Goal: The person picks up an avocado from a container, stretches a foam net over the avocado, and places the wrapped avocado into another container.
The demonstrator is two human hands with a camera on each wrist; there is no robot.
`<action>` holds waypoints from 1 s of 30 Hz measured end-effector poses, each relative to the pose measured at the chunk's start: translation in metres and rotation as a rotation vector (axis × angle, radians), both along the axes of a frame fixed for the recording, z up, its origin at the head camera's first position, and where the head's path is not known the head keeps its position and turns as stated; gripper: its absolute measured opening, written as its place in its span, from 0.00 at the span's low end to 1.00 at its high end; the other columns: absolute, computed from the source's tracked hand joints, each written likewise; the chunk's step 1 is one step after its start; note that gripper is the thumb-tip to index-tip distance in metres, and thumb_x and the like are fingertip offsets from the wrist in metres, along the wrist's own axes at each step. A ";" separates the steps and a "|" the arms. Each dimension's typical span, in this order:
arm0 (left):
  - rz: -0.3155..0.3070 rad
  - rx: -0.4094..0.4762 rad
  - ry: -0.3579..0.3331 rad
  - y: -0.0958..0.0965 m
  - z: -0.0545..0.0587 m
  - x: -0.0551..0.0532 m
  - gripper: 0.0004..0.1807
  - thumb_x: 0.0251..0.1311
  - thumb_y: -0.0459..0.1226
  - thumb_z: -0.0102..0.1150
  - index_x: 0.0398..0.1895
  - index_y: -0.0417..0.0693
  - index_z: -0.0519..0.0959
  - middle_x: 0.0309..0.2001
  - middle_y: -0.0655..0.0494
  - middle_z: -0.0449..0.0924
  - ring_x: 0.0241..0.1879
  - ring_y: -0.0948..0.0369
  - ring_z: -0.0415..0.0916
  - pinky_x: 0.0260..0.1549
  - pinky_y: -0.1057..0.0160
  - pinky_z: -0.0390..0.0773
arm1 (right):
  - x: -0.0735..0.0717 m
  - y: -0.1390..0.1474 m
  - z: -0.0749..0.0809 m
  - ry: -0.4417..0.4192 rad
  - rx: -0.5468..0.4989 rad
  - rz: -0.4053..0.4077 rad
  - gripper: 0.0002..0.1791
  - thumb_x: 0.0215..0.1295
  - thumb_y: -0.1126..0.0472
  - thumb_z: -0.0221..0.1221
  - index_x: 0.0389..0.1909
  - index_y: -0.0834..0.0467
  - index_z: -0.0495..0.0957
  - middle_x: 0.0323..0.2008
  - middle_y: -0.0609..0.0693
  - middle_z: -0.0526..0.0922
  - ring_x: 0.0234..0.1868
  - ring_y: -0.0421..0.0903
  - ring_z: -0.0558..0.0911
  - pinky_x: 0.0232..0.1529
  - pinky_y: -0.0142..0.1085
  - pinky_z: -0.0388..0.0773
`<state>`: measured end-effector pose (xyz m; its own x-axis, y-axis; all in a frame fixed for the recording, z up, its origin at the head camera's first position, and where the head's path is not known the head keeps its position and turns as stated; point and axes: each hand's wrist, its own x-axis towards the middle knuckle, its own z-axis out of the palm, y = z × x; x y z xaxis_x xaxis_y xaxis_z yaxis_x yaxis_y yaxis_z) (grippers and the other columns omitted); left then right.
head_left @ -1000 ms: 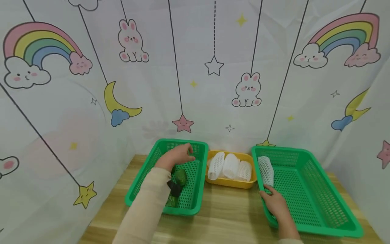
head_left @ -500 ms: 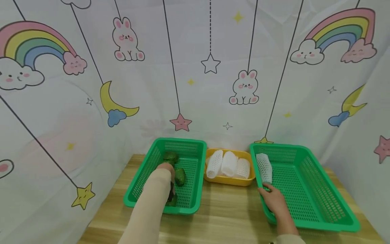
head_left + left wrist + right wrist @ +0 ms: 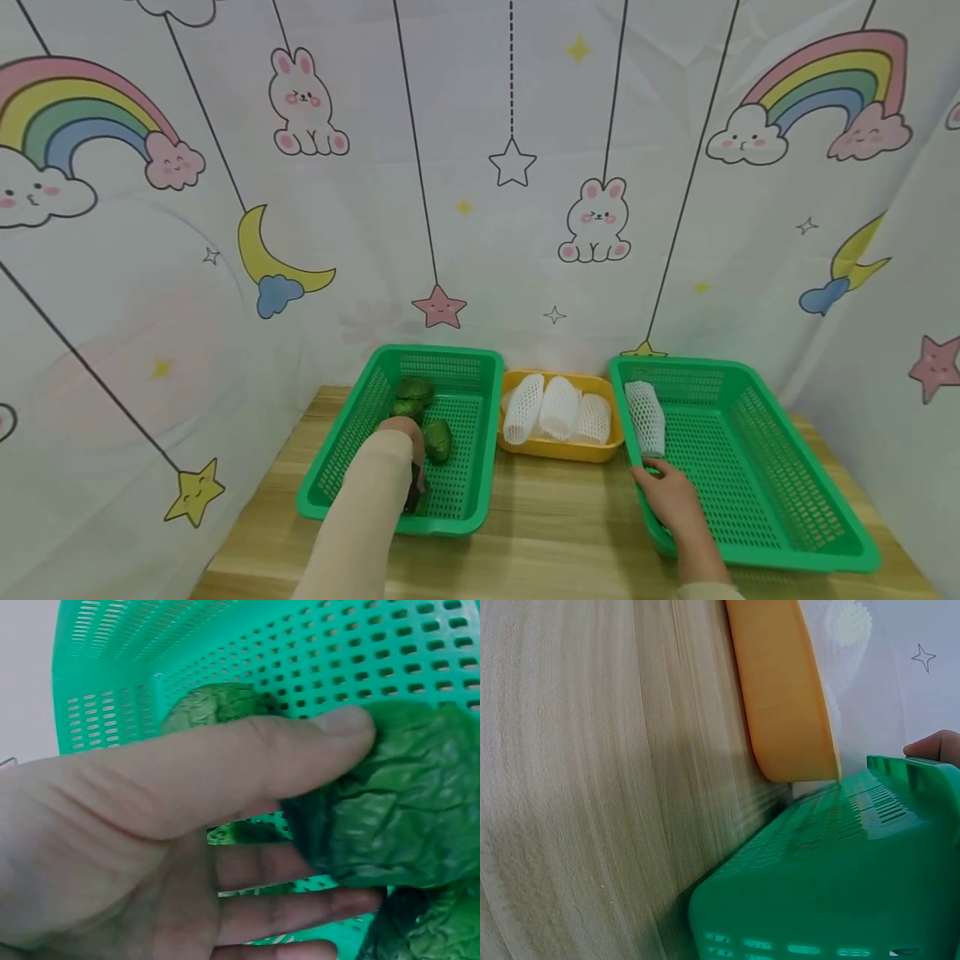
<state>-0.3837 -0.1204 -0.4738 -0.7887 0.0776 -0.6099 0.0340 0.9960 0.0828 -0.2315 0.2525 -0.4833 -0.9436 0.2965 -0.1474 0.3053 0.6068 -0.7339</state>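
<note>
In the left wrist view, my left hand [image 3: 142, 817] has its thumb over the near end of a dark green, wrinkled avocado [image 3: 420, 802], with fingers beneath it. This happens inside the smaller green basket [image 3: 489, 450], where several avocados lie, one [image 3: 438, 440] right of the hand. In the head view my sleeve and wrist cover most of that hand. At the right, my right hand [image 3: 670, 493] grips the near-left rim of the larger green basket [image 3: 750, 467]. A white foam net sleeve [image 3: 645, 418] lies inside it, along its left wall.
Between the green baskets stands a yellow basket [image 3: 558, 450] with several white foam net sleeves [image 3: 559, 408]. All stand on a wooden table [image 3: 555, 517]. A printed cloth [image 3: 525, 250] hangs directly behind them.
My left hand has come down from above the smaller basket to the avocados in it and taken hold of one. My right hand has stayed on the larger basket's rim.
</note>
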 end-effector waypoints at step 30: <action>0.026 0.762 0.418 -0.027 0.031 0.032 0.17 0.52 0.28 0.61 0.42 0.43 0.65 0.45 0.46 0.67 0.34 0.54 0.65 0.29 0.57 0.67 | -0.001 0.001 0.000 -0.022 -0.018 0.006 0.33 0.64 0.47 0.48 0.61 0.69 0.65 0.53 0.73 0.69 0.50 0.63 0.72 0.46 0.54 0.70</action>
<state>-0.3518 -0.1474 -0.4427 -0.9436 0.3260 -0.0585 0.1889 0.6749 0.7133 -0.2322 0.2535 -0.4830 -0.9416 0.2885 -0.1737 0.3185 0.5955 -0.7375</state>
